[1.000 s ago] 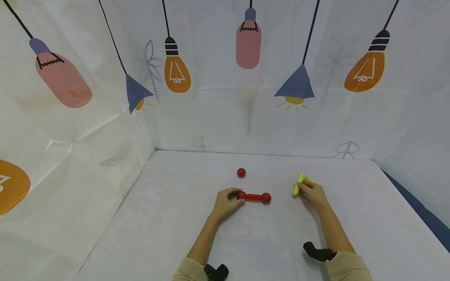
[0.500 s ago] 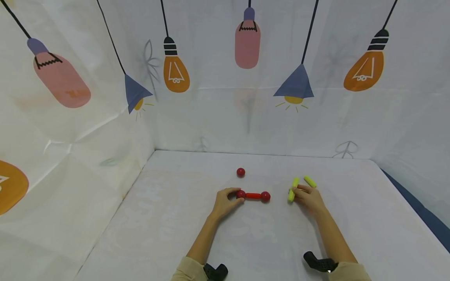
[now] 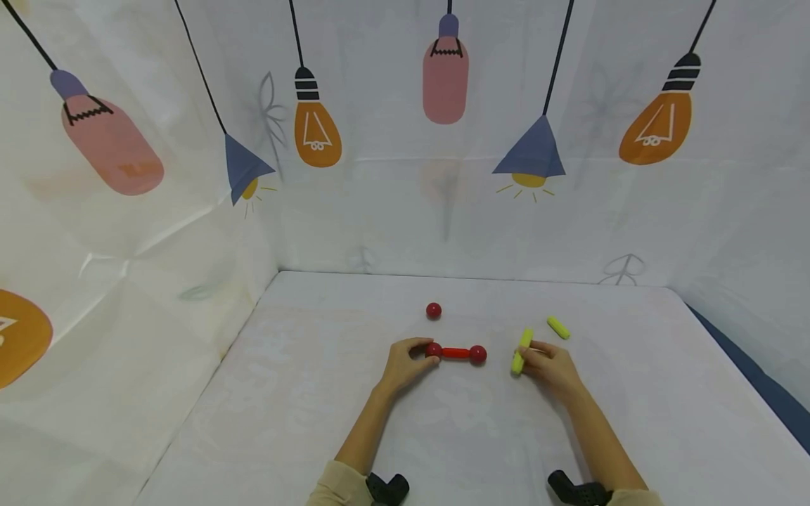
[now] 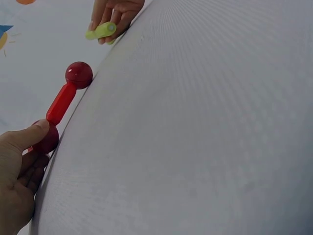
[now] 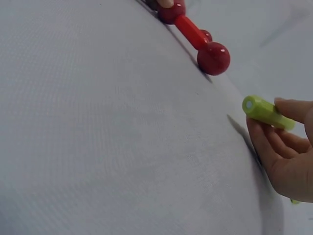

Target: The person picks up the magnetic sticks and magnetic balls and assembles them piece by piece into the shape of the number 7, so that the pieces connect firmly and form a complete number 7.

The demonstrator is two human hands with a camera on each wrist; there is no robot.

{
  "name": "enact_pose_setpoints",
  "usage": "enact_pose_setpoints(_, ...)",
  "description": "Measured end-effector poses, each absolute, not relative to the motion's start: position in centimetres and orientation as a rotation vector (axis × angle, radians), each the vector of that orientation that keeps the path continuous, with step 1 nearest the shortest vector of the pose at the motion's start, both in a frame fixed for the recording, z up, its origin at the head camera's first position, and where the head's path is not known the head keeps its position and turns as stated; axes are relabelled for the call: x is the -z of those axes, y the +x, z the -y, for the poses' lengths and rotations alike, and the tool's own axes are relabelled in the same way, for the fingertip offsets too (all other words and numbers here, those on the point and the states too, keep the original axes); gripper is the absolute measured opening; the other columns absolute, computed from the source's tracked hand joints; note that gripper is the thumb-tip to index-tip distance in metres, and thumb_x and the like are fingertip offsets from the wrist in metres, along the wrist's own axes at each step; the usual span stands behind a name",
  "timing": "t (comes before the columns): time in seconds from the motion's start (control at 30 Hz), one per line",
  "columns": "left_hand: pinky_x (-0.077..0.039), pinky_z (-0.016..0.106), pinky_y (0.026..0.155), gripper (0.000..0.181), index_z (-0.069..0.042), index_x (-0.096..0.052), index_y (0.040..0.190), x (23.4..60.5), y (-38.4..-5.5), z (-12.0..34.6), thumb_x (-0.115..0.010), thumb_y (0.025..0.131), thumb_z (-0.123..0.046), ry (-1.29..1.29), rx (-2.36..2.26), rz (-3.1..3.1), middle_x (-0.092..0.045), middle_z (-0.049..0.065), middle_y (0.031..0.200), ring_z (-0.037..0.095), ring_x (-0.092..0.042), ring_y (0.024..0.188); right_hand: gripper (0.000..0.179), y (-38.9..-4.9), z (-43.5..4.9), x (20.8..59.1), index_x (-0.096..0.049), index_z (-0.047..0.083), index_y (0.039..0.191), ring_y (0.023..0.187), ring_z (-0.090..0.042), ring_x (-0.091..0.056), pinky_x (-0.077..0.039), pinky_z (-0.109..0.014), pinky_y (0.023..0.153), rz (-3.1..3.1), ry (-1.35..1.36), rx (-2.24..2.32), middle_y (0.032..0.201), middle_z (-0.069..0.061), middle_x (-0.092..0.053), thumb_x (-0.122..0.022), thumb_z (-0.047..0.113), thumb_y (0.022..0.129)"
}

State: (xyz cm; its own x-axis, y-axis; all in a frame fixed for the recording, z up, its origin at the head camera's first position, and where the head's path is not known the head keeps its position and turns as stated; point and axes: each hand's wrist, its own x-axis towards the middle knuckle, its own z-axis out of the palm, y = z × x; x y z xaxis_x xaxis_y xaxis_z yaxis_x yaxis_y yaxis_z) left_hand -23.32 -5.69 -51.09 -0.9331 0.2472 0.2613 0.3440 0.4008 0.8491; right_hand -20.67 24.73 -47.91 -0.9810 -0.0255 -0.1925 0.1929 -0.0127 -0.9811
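My left hand point(image 3: 403, 367) pinches the left red ball point(image 4: 46, 139) of a joined piece on the white table. A red rod point(image 3: 455, 353) links that ball to a second red ball point(image 3: 477, 354) on the right. Between thumb and fingers, my right hand point(image 3: 554, 367) pinches a yellow-green rod point(image 3: 522, 351), to the right of the joined piece and apart from it. In the right wrist view a round silvery spot shows on the end of the held yellow-green rod point(image 5: 266, 111).
A loose red ball point(image 3: 433, 310) lies behind the joined piece. Another yellow-green rod point(image 3: 558, 327) rests beyond my right hand. White sheets printed with lamps stand behind and to the left of the table point(image 3: 304, 407). Each wrist wears a black device point(image 3: 387, 488).
My right hand has moved left and toward me with its yellow-green rod, away from the other one, which now lies alone. My left hand keeps its hold in place.
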Motion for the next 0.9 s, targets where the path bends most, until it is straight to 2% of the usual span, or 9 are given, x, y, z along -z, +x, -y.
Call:
enact_pose_setpoints(0.3,-0.046,0.039,0.094,0.040,-0.003,-0.066,0.114,51.2,-23.5,5.7,-0.076,0.079,-0.020,-0.546,1.567,2.540,-0.067,0.009,0.112,0.024,-0.059,0.108,0.065,-20.0,-23.8,47.5,-0.023,-0.019,0.138,0.085,-0.005,-0.064,-0.052,-0.025,0.081,-2.099,0.180,2.028,0.104,-0.005,-0.064,-0.058,0.012,0.093)
enact_pose_setpoints(0.9,-0.045,0.041,0.095,0.040,-0.004,-0.067,0.114,51.5,-23.6,5.7,-0.076,0.080,-0.022,-0.524,1.590,2.546,-0.067,0.008,0.112,0.023,-0.059,0.108,0.065,-18.9,-22.6,47.7,-0.024,-0.019,0.137,0.086,-0.010,-0.066,-0.053,-0.029,0.081,-2.063,0.164,2.026,0.111,-0.016,-0.065,-0.060,0.011,0.091)
